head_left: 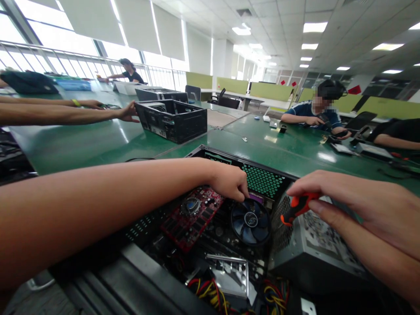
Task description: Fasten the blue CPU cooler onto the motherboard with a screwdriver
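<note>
An opened black computer case (pixel 138 267) lies in front of me. My left hand (pixel 231 181) reaches into it with curled fingers at the upper edge of a round black cooling fan (pixel 251 221); whatever the fingertips pinch is hidden. In my right hand (pixel 348 205) is a red-orange and black screwdriver (pixel 299 206), held over the grey power supply (pixel 305 249). The tool's tip cannot be made out. Left of the fan sits a red graphics card (pixel 193 216) with a round cooler. Bundled coloured cables (pixel 211 293) and a silver metal frame (pixel 229 275) lie nearer me.
The case stands by a green table (pixel 229 142). Beyond it is another black computer case (pixel 173 120), touched by a co-worker's hand (pixel 127 113) from the left. A person (pixel 323 109) across the table handles a dark tool. Small parts (pixel 272 124) lie at the far right.
</note>
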`<control>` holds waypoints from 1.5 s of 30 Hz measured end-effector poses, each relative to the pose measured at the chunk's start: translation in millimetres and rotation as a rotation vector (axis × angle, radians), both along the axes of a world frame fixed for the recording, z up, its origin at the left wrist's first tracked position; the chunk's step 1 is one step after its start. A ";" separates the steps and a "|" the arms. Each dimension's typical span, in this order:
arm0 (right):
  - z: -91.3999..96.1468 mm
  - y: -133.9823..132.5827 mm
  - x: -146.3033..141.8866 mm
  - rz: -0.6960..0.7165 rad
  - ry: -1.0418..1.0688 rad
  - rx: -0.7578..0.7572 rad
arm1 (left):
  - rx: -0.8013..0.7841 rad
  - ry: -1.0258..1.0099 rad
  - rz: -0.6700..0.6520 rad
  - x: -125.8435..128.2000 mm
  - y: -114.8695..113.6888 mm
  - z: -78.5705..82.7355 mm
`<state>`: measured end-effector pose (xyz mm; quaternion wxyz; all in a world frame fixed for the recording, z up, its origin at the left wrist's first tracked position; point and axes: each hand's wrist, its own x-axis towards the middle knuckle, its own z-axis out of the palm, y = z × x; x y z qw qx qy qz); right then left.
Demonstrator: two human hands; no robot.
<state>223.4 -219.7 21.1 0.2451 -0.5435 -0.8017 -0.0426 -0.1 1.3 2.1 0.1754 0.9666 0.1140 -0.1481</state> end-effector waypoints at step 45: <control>0.4 -10.2 -20.1 0.212 -0.125 0.057 | 0.020 0.055 0.019 1.5 -6.0 6.6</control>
